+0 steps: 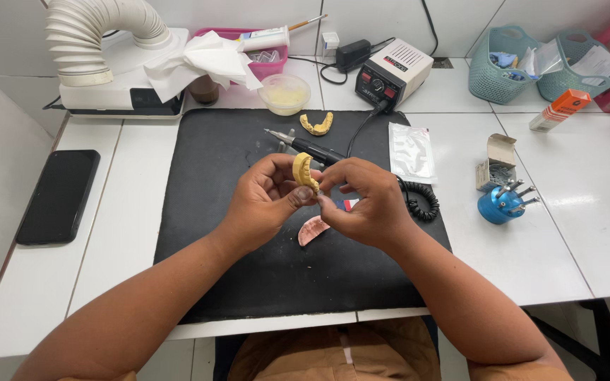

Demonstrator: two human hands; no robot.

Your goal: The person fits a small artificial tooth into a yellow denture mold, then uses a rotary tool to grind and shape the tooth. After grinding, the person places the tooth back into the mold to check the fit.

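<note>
My left hand (pixel 266 201) and my right hand (pixel 365 201) meet above the black mat (pixel 206 212), both pinching a yellow dental cast (pixel 303 171) held upright between the fingertips. A pink denture base (pixel 313 230) lies on the mat just below my hands. A second yellow cast (pixel 317 125) rests near the mat's far edge. A black rotary handpiece (pixel 305 147) lies on the mat behind my hands. Something small with red and blue shows under my right fingers; I cannot tell what it is.
The handpiece's control box (pixel 393 73) stands behind the mat, its coiled cord (pixel 418 201) by my right hand. A black phone (pixel 58 196) lies left. A blue bur holder (pixel 503 203), clear packet (pixel 411 152), small bowl (pixel 284 94), suction hose (pixel 97 35) and baskets (pixel 499 63) surround.
</note>
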